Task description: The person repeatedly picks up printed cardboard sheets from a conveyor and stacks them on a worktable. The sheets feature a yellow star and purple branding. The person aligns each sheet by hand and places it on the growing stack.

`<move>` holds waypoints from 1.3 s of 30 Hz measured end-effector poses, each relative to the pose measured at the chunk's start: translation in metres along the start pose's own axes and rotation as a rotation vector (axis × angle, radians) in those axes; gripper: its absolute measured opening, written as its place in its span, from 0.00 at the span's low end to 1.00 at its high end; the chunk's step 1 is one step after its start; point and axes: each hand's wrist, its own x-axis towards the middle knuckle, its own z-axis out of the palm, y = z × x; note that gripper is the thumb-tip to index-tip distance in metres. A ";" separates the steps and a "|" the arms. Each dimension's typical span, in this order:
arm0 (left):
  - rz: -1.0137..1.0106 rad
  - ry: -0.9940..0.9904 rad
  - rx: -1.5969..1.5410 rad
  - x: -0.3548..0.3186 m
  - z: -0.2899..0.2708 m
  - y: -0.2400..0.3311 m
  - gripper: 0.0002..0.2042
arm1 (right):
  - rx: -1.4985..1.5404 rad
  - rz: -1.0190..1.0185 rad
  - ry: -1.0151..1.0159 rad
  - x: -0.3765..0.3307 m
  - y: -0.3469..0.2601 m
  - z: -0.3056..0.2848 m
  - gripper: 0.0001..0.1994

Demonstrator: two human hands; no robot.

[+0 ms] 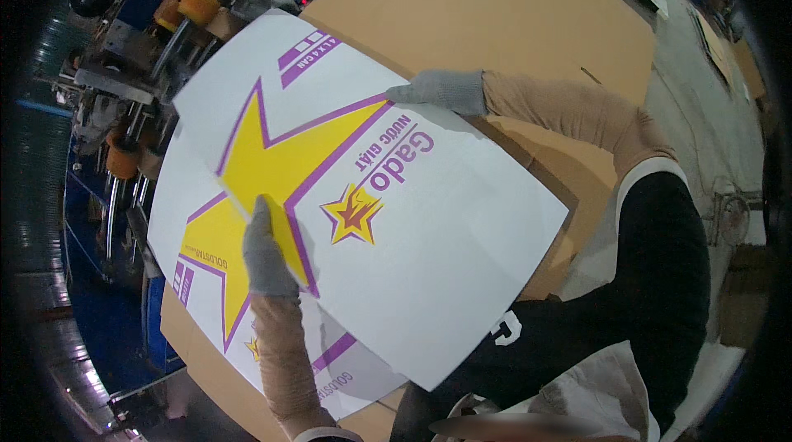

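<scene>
A white printed cardboard sheet (pixel 462 219) with a large yellow star outlined in purple lies tilted across the middle. My left hand (pixel 271 254), in a grey glove, is closed on its left edge, with one digit lying on the yellow print and the other fingers hidden. At the far right edge my right hand (pixel 445 91), gloved too, pinches the same sheet, its underside fingers out of sight. Below, partly covered, lies another white sheet (pixel 363 380) with similar yellow and purple print, offset to the left.
Large brown cardboard sheets (pixel 503 13) lie beneath and beyond the printed ones. Along the left stands a blue machine with metal shafts and orange rollers (pixel 198 6). Grey floor (pixel 689 95) shows at the right, with brown cardboard (pixel 747 302) farther along.
</scene>
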 end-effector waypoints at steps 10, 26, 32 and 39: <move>0.711 0.784 1.501 0.029 0.008 -0.064 0.25 | -1.035 -0.343 0.545 -0.014 -0.013 0.034 0.22; 0.628 0.229 1.635 -0.252 -0.101 -0.139 0.44 | -1.217 -0.923 0.142 -0.186 0.070 0.103 0.37; 0.696 0.181 1.855 -0.153 -0.130 -0.079 0.37 | -1.337 -0.823 0.326 -0.091 0.011 0.089 0.35; 0.511 0.716 1.820 -0.073 -0.144 -0.016 0.31 | -1.168 -0.551 0.437 0.041 -0.056 0.084 0.37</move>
